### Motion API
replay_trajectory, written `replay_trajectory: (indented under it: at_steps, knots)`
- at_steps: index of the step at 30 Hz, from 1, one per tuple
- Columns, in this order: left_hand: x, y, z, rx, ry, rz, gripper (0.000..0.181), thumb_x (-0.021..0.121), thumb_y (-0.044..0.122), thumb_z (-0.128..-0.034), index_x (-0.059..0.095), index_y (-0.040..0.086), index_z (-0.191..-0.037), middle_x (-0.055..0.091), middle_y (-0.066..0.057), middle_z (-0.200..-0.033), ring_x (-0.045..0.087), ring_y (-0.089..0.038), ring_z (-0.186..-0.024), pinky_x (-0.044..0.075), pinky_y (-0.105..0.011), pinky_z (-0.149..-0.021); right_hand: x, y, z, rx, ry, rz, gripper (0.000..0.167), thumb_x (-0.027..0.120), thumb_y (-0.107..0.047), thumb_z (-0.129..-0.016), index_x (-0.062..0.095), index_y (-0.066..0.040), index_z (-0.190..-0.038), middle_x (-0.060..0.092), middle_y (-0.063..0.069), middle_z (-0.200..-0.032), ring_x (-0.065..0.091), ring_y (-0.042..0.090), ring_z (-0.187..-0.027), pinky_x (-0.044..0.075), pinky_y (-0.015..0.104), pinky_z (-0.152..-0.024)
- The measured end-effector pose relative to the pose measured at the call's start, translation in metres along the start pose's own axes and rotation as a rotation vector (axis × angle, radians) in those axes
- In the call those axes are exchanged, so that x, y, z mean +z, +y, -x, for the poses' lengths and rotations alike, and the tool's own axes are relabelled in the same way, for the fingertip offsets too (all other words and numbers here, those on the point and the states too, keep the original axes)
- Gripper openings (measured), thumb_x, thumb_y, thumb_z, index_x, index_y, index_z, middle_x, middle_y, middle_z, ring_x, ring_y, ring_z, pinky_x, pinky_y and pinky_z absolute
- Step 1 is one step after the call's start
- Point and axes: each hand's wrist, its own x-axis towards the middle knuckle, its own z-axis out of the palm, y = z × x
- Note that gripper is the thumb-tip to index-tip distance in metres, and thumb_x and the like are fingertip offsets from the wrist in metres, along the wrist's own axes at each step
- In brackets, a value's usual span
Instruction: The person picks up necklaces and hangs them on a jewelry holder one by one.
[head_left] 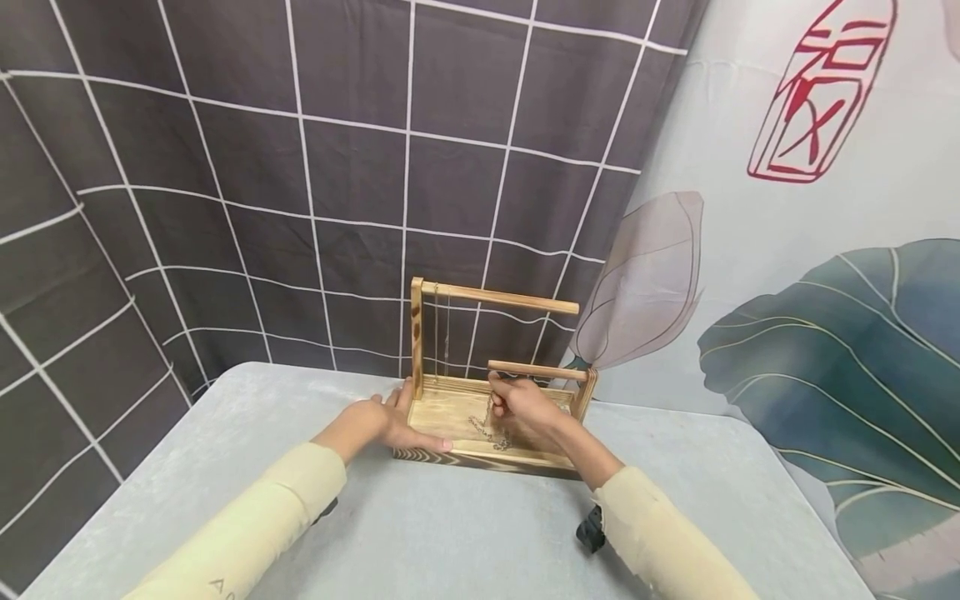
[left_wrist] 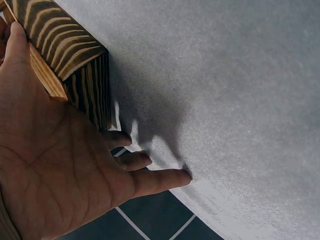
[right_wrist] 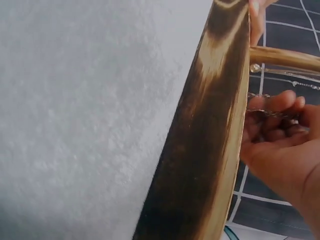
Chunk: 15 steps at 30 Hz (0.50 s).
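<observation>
A wooden jewelry stand [head_left: 495,461] has a shallow tray base, a tall upper bar [head_left: 502,297] on a left post and a shorter lower bar [head_left: 543,371] on a right post. At the tray's left end rests my left hand [head_left: 381,422], thumb along the front rim, the other fingers extended down the side [left_wrist: 95,92]. My right hand [head_left: 528,406] pinches a thin chain necklace [head_left: 480,427] just under the lower bar's free left end; part of the chain dangles over the tray. From the upper bar, near its post, hang two fine necklaces [head_left: 437,333].
The stand sits on a pale grey cloth-covered table [head_left: 420,533]. Close behind is a dark curtain [head_left: 352,167] with a white grid. A leaf-patterned hanging [head_left: 847,358] covers the right side. A small black object [head_left: 591,531] shows beside the right sleeve.
</observation>
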Motion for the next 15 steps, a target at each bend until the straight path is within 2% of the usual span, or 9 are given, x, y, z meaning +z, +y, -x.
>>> replay_trajectory:
  at_steps: [3,5,10,13,15]
  knots:
    - [-0.001,0.002,0.003,0.010,0.001,-0.004,0.169,0.059,0.112,-0.0704,-0.013,0.005,-0.180,0.002,-0.027,-0.190,0.009,-0.062,-0.172,0.015,-0.076,-0.140,-0.001,0.002,0.000,0.002,-0.042,-0.129,0.044,0.044,-0.029,-0.124,0.059,-0.014,-0.085,0.056,-0.005,-0.074,0.062,0.013,-0.075,0.058,0.027,-0.078]
    - [-0.004,0.005,0.010,0.021,0.004,0.005,0.166,0.061,0.108,-0.0747,-0.011,0.002,-0.179,0.004,-0.029,-0.189,0.010,-0.063,-0.172,0.016,-0.076,-0.140,-0.001,0.003,0.002,0.009,-0.095,-0.198,0.044,0.043,-0.029,-0.124,0.063,-0.011,-0.089,0.058,-0.004,-0.075,0.064,0.013,-0.074,0.059,0.027,-0.077]
    - [-0.010,0.012,0.023,0.031,0.000,0.007,0.156,0.063,0.100,-0.0840,-0.008,0.000,-0.179,0.007,-0.031,-0.188,0.012,-0.063,-0.171,0.018,-0.074,-0.141,0.000,0.005,0.010,-0.017,-0.212,-0.280,0.037,0.045,-0.029,-0.123,0.068,0.001,-0.124,0.070,-0.003,-0.091,0.067,0.012,-0.082,0.062,0.026,-0.080]
    - [-0.007,0.009,0.016,0.021,0.002,-0.008,0.160,0.060,0.105,-0.0801,-0.010,0.002,-0.180,0.007,-0.030,-0.189,0.012,-0.063,-0.172,0.019,-0.074,-0.141,0.001,0.003,0.014,-0.045,-0.243,-0.294,0.041,0.049,-0.028,-0.122,0.061,0.006,-0.142,0.075,-0.001,-0.102,0.072,0.012,-0.089,0.064,0.026,-0.084]
    - [-0.003,0.005,0.007,0.009,0.001,-0.013,0.163,0.059,0.109,-0.0763,-0.012,0.004,-0.180,0.006,-0.028,-0.189,0.011,-0.061,-0.172,0.018,-0.073,-0.141,0.001,0.001,0.017,-0.067,-0.260,-0.302,0.041,0.050,-0.027,-0.122,0.059,0.005,-0.147,0.076,-0.001,-0.107,0.074,0.013,-0.092,0.065,0.027,-0.086]
